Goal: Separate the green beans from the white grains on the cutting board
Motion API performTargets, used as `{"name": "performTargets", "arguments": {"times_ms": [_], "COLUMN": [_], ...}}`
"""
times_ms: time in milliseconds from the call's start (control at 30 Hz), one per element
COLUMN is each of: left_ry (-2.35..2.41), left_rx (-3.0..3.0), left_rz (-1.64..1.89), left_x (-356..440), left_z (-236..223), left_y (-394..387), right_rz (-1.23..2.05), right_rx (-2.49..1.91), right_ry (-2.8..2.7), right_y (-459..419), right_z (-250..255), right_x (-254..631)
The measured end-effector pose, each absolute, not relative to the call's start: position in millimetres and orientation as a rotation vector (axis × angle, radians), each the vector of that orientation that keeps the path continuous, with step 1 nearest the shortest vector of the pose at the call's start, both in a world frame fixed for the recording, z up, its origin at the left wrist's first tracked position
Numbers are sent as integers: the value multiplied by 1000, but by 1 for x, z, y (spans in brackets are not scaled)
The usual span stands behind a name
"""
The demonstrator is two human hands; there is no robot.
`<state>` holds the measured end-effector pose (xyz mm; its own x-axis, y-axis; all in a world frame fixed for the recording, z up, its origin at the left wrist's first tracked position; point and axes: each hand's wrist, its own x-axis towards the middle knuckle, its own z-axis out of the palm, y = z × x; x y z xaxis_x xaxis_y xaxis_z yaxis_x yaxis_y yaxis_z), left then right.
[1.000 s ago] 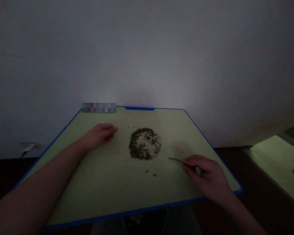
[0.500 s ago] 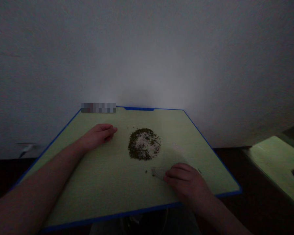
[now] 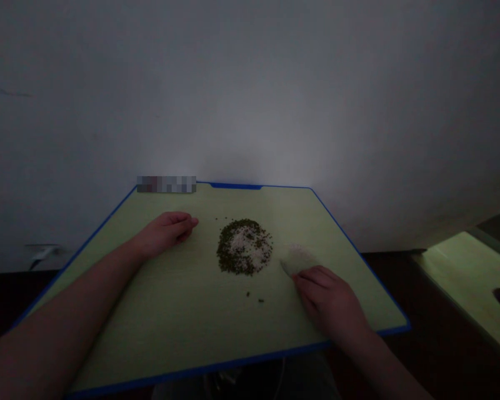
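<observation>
On the board, a round pile of small dark green beans and pale, rice-like grains [image 3: 245,247] lies near the middle. My left hand [image 3: 173,228] rests left of it with its fingers curled closed, and nothing shows at the fingertips. To the right of the pile, my right hand [image 3: 327,294] pinches a thin see-through piece [image 3: 290,265], perhaps plastic; its exact kind is unclear in the dim light. Some pale grains [image 3: 296,248] lie just beyond that piece. Two dark bits [image 3: 254,298] sit apart, in front of the pile.
The pale tabletop [image 3: 166,328] has a blue rim. At its back left corner is a pixelated strip [image 3: 166,184]. A wall [image 3: 250,100] rises behind. Another light table [image 3: 466,272] with a dark hole stands to the right.
My right hand has moved up and away from me, carrying the see-through piece from beside the dark bits to the pale grains right of the pile. My left hand stays put.
</observation>
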<state>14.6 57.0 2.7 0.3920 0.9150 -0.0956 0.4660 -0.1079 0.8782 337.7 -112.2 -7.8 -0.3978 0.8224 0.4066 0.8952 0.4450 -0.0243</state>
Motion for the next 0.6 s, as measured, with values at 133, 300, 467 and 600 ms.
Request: {"name": "performTargets", "arguments": {"times_ms": [133, 300, 467, 600], "left_ry": [1212, 1230, 1247, 1224], "left_rx": [1716, 1711, 1704, 1709], "left_rz": [623, 625, 614, 635], "left_x": [15, 16, 16, 15], "left_z": [2, 2, 2, 0], "left_y": [57, 57, 58, 59], "right_rz": [-299, -240, -242, -298], "right_rx": [-1403, -1257, -1385, -1547], "right_ry": [-2313, -2420, -2438, -2342], "right_y": [-117, -124, -115, -103], "right_z": [-6, -2, -7, -9], "right_x": [335, 309, 308, 330]}}
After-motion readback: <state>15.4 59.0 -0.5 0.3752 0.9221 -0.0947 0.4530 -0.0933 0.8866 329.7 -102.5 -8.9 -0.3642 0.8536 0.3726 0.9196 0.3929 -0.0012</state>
